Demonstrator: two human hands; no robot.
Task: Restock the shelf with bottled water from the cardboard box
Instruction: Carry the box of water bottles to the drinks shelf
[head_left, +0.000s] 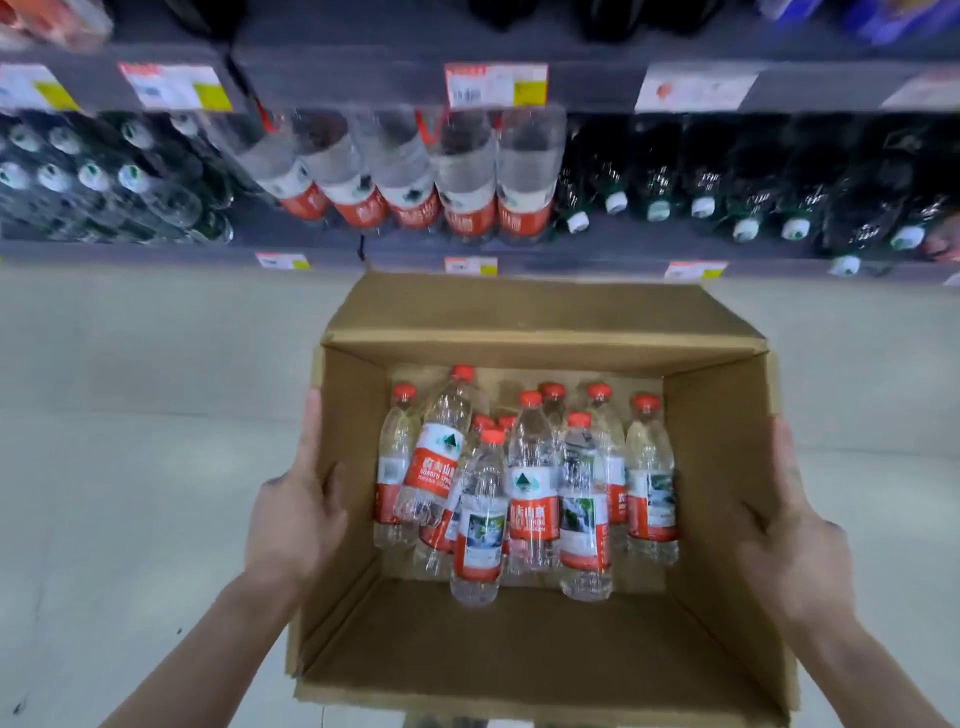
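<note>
The open brown cardboard box (717, 467) was held over the pale floor (130, 467), clamped between the left-hand grip (296, 512) and the right-hand grip (795, 540). Each grip lay spread, fingers stretched flat against an outer side wall and curled round nothing. Inside, the clear plastic water bottles with red caps and red-and-white labels (530, 483) lay loose toward the far end, some across others.

With side pressure alone carrying it, the box probably needed an even squeeze and a level bottom, lest the bottles roll. Setting it down close to the dark grey shelf (156, 249) looked sensible before lifting any bottle out.

On that shelf, larger clear bottles with red labels (467, 171) filled the middle and dark green bottles with white caps (701, 171) stood to the right. White-and-yellow price tags (496, 85) lined the edge above. The box's far flap pointed toward the shelf front and might catch it.
</note>
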